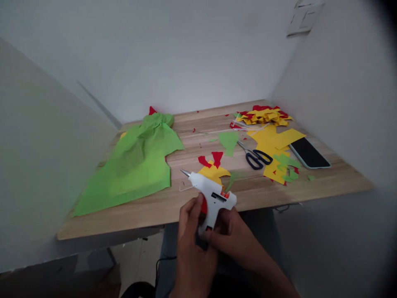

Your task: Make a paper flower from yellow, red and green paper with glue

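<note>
A white glue gun (212,202) with a red trigger is held up at the table's front edge, its metal nozzle pointing up and to the left. My left hand (194,252) is closed around the handle from the left, fingers near the trigger. From the right, my right hand (237,238) also grips it, the thumb at a small red part low on the handle and the other fingers curled behind. Just beyond the gun lie a yellow paper piece (225,169) and small red paper scraps (217,158), partly hidden by its body.
Green paper (136,169) covers the wooden table's (124,225) left side. Dark-handled scissors (254,159) lie right of centre, beside yellow paper (263,138). A phone (310,153) rests at the right. Ruffled yellow and red paper strips (263,116) are piled at the back right. Walls stand around the table.
</note>
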{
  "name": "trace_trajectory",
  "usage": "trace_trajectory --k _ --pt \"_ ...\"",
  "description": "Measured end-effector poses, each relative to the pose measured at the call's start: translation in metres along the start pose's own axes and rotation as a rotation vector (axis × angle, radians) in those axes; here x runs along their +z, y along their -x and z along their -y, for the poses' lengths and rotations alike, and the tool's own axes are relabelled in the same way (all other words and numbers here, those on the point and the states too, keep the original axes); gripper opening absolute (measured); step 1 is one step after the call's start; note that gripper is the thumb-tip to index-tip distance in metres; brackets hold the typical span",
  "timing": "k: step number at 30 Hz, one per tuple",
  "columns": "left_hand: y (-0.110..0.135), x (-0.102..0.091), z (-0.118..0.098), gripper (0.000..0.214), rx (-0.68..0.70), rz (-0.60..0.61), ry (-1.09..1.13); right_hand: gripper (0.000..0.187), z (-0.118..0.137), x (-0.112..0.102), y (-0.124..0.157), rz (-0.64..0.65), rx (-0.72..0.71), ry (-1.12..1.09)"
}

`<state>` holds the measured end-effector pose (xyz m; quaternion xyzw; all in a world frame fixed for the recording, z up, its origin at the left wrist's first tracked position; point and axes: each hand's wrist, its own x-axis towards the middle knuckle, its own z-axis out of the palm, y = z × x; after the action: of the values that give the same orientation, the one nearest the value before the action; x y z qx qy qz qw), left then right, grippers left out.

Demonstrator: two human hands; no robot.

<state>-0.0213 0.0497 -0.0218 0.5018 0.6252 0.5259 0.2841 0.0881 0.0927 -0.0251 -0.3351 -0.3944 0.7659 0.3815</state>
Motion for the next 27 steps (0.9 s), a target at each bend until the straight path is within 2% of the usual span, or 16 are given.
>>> trace_trajectory --k 2,5,8,11,14,19,23,27 --pt "0.001 0.0 -0.002 0.061 -0.061 0.047 0.143 0.043 0.001 0.0 0.0 -0.059 -0.021 0.112" --pt "0.001 -0.005 -0.005 0.042 -0.178 0.036 0.375 0.027 0.0 -0.005 0.003 -0.095 -0.021 0.344" --pt "-0.005 -0.014 -0.004 0.039 -0.278 0.071 0.481 0.03 -0.001 -0.01 0.007 -0.07 -0.023 0.473" --pt "-0.011 -0.019 -0.003 0.041 -0.329 0.096 0.503 0.039 0.0 -0.013 0.008 -0.048 -0.059 0.501" --pt "-0.017 -0.018 -0.003 0.044 -0.384 0.03 0.471 0.044 0.001 -0.013 0.008 -0.014 -0.079 0.49" --pt "-0.019 -0.016 -0.006 0.045 -0.377 0.071 0.417 0.051 0.001 -0.011 0.014 0.081 -0.057 0.456" --pt "-0.016 -0.014 -0.012 0.043 -0.419 -0.053 0.366 0.055 0.002 -0.01 0.017 0.168 -0.068 0.47" --pt "-0.016 -0.014 -0.016 0.041 -0.428 -0.046 0.376 0.054 0.001 -0.012 0.017 0.182 -0.078 0.474"
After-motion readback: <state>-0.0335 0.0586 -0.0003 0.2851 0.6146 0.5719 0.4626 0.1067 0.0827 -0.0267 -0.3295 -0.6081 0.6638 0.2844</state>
